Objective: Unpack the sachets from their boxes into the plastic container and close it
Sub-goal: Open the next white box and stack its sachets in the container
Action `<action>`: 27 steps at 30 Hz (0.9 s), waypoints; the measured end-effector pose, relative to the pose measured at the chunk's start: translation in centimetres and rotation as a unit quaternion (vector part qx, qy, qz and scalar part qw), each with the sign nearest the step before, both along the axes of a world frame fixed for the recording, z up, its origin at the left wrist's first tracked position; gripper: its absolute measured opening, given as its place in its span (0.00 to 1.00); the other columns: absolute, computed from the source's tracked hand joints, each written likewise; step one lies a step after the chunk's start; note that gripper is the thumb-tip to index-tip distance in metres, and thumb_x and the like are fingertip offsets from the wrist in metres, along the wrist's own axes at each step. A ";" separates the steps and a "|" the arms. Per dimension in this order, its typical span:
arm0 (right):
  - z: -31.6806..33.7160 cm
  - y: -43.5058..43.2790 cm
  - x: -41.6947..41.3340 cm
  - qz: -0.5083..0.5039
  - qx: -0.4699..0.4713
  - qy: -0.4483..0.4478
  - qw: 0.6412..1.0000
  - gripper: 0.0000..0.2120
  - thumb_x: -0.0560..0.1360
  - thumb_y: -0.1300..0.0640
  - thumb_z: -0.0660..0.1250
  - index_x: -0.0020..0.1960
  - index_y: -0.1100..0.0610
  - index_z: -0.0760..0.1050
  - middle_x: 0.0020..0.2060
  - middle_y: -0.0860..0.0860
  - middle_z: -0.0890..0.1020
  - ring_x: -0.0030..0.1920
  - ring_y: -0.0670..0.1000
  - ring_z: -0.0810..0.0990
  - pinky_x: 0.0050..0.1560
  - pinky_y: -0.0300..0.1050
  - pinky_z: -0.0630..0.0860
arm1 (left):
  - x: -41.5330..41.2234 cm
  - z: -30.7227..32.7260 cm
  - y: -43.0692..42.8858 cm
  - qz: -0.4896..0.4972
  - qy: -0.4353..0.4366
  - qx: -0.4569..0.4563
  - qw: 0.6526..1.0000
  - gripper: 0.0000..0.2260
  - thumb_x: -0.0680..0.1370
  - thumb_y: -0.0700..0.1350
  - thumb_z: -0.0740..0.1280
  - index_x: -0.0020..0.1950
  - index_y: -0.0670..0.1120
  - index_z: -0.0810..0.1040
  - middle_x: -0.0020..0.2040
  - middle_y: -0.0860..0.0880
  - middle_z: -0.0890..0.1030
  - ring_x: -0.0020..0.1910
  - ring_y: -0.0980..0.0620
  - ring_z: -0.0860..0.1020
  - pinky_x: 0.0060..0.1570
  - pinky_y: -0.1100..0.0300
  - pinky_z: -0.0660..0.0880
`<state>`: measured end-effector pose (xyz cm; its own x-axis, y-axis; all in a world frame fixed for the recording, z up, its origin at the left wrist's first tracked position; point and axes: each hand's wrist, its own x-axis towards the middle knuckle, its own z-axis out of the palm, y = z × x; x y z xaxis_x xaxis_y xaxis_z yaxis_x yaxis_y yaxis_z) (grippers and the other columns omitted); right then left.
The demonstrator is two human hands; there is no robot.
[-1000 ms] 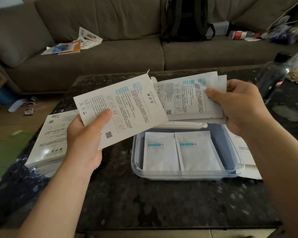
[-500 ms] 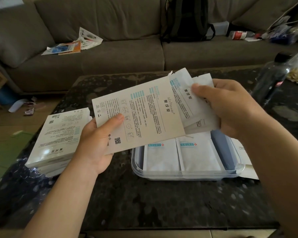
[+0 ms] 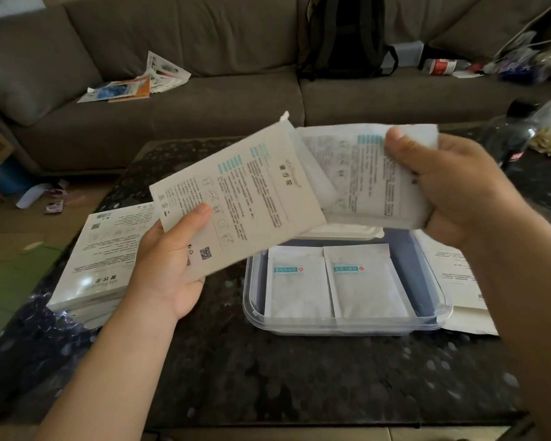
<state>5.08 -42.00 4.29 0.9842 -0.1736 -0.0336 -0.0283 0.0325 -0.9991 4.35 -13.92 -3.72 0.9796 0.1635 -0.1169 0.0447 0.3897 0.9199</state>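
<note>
My left hand grips a flat white printed box by its lower left corner, above the table. My right hand grips a bunch of white sachets, thumb on their top edge; their left ends overlap the box's open right end. Below them stands the clear plastic container, open, with two white sachets lying side by side in it. The container's white lid lies just behind it, mostly hidden by the box.
A stack of white boxes lies on the dark stone table at the left. White paper lies right of the container. A dark bottle stands at the back right. A grey sofa with a black backpack is behind.
After closing together half a second ago, the box and the sachets have moved apart again. My right hand now holds the sachets spread further out to the right of the box.
</note>
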 end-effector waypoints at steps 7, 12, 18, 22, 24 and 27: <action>-0.2 -1.6 0.4 -0.070 0.021 0.044 0.996 0.07 0.79 0.52 0.69 0.54 0.54 0.77 0.40 0.48 0.88 0.41 0.48 0.88 0.37 0.46 0.84 | 0.2 0.4 -0.3 0.125 0.031 -0.020 0.991 0.10 0.80 0.45 0.73 0.61 0.54 0.83 0.55 0.53 0.88 0.52 0.54 0.87 0.50 0.54 0.83; -0.3 -2.1 0.8 -0.043 0.018 0.000 0.999 0.14 0.79 0.65 0.66 0.59 0.51 0.81 0.45 0.56 0.86 0.42 0.55 0.88 0.35 0.47 0.82 | 0.0 0.7 0.3 0.161 0.045 -0.043 0.985 0.14 0.78 0.49 0.76 0.64 0.55 0.82 0.53 0.56 0.89 0.51 0.56 0.87 0.47 0.57 0.83; -0.9 -2.4 0.8 0.153 0.045 0.064 0.985 0.18 0.74 0.63 0.54 0.52 0.67 0.82 0.48 0.63 0.86 0.51 0.62 0.86 0.43 0.48 0.85 | -0.1 1.0 0.1 0.159 0.051 -0.042 0.985 0.16 0.78 0.51 0.76 0.65 0.56 0.81 0.52 0.57 0.88 0.50 0.57 0.87 0.40 0.60 0.82; -1.6 -2.1 0.7 0.271 0.036 0.067 0.960 0.19 0.70 0.67 0.59 0.57 0.68 0.80 0.54 0.63 0.85 0.56 0.61 0.85 0.54 0.54 0.82 | -0.2 1.0 0.2 0.158 0.048 -0.038 0.986 0.16 0.78 0.52 0.75 0.65 0.56 0.81 0.53 0.57 0.88 0.50 0.57 0.87 0.40 0.61 0.82; -2.3 -1.8 1.0 0.226 -0.039 0.054 0.972 0.13 0.71 0.64 0.67 0.54 0.64 0.81 0.50 0.61 0.86 0.50 0.59 0.86 0.50 0.51 0.84 | -0.1 1.0 0.2 0.154 0.045 -0.035 0.986 0.17 0.78 0.52 0.75 0.66 0.56 0.81 0.53 0.57 0.88 0.51 0.57 0.87 0.41 0.60 0.82; -2.7 -0.8 0.9 0.165 -0.147 0.050 0.974 0.14 0.63 0.54 0.72 0.47 0.58 0.85 0.41 0.52 0.87 0.37 0.50 0.85 0.38 0.44 0.83 | -0.1 1.0 0.2 0.152 0.040 -0.029 0.987 0.16 0.78 0.51 0.75 0.66 0.57 0.81 0.54 0.57 0.88 0.51 0.57 0.87 0.41 0.60 0.81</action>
<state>5.99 -42.80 1.58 0.9823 0.1359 -0.1292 -0.0868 -0.2815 -0.9556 4.29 -13.71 -2.70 0.8738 0.4384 -0.2106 -0.0100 0.4490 0.8935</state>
